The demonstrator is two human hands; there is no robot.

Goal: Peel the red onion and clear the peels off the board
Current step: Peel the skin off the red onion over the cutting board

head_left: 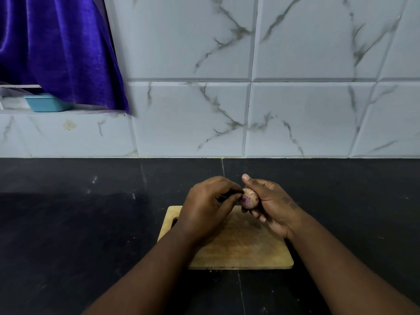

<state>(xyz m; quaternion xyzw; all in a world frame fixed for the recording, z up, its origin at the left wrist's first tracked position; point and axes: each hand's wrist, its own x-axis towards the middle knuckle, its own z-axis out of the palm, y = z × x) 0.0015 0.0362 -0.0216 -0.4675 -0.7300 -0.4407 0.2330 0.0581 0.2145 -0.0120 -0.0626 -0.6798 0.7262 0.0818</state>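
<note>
A small red onion [250,198], with pale dry skin and a purple patch at its end, is held above the far edge of the wooden cutting board [245,246]. My right hand [270,203] is wrapped around it from the right, thumb pointing up. My left hand [209,208] is curled, and its fingertips meet the onion's left end. A thin dark thing shows between its fingers, perhaps a small knife; I cannot tell for sure. No loose peels show on the board.
The board lies on a black stone counter [79,223] against a marble-tiled wall [295,110]. A light blue tub [45,102] sits on a ledge at the upper left, under a purple curtain [56,46].
</note>
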